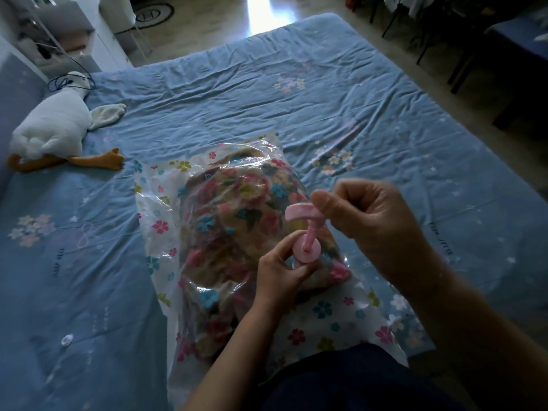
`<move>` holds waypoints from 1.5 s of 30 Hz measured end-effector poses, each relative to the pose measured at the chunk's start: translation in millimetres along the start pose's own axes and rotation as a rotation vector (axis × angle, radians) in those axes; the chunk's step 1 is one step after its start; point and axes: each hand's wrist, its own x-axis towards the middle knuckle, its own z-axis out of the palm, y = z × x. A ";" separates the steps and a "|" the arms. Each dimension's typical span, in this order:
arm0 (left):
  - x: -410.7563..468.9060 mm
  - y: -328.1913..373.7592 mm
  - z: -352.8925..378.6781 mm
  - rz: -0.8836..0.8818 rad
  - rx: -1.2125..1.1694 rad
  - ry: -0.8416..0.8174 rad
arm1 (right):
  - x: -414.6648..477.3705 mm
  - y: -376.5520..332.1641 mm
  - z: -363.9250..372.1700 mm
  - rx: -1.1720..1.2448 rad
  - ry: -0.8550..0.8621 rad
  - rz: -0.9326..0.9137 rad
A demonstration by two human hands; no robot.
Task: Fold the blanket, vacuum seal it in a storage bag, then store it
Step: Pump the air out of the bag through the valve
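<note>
right hand (367,215) on pump (307,232), bagged blanket (231,232) beneath

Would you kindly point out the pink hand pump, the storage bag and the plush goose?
pink hand pump (310,235), head view, on its thin shaft.
storage bag (154,209), head view, on its flat printed left margin.
plush goose (50,129), head view, on its white body.

A big blue bed sheet (267,93) with little flowers and many wrinkles covers the bed. A white toy goose (56,129) with orange feet lies on it at the left side. A dark cord (63,81) curls by the goose's head. A small white round cap (66,340) sits on the sheet near the bottom left. Dark chairs (462,43) stand on the floor at the top right.
</note>
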 end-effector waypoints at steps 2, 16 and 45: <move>0.5 3.6 2.0 0.005 -0.006 -0.010 | -6.3 30.1 3.1 -0.077 0.007 0.127; -0.2 5.1 3.4 0.013 -0.002 -0.017 | -6.3 35.0 1.9 -0.040 0.010 0.122; -1.3 10.0 4.8 0.023 -0.016 -0.021 | -15.8 40.1 -0.3 -0.182 0.035 0.144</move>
